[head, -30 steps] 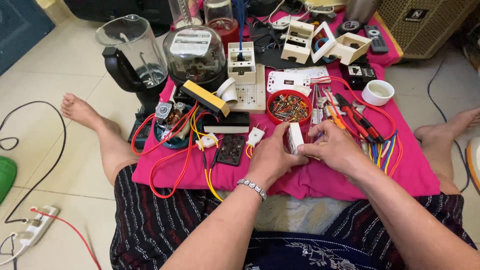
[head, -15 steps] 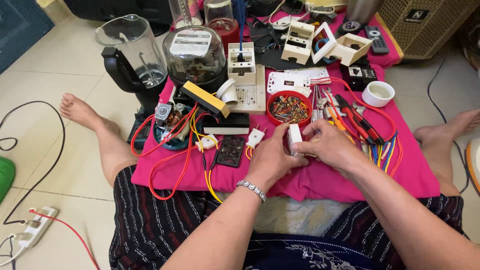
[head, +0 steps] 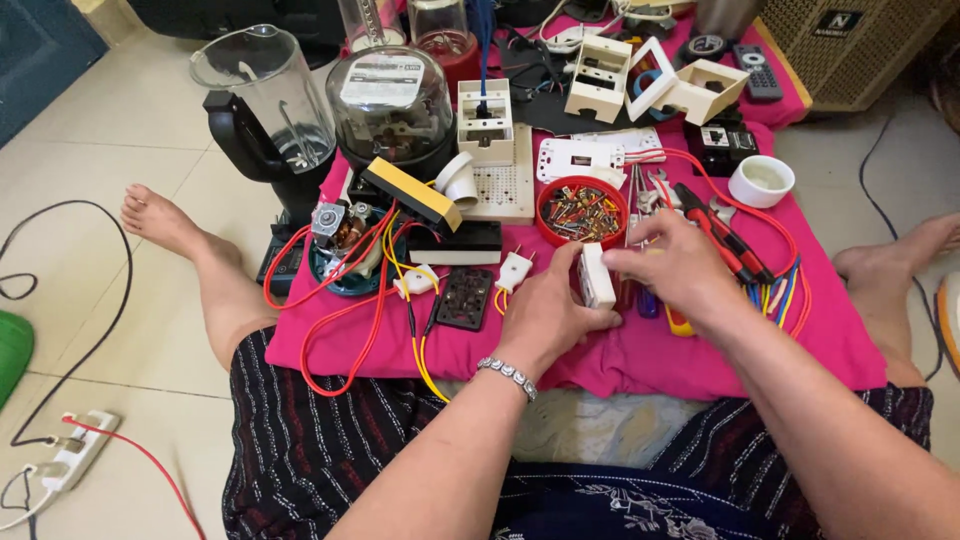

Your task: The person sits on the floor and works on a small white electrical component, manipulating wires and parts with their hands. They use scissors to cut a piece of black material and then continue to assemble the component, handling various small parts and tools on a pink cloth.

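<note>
Many tools around both hands

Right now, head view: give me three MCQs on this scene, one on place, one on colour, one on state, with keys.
1. Where is the red bowl of screws?
A. On the pink cloth beyond the hands
B. On the tiled floor by the foot
C. Inside the blender jug

2. What colour is the small block held between the hands?
A. Black
B. White
C. Green

3. How does the left hand stand?
A. Flat on the floor
B. Gripping the white block
C. Holding red pliers

Key: 1 A, the bowl rests on the pink cloth past the knuckles. 2 B, the block shows white. 3 B, left fingers wrap the block while the right hand pinches its top.
</note>
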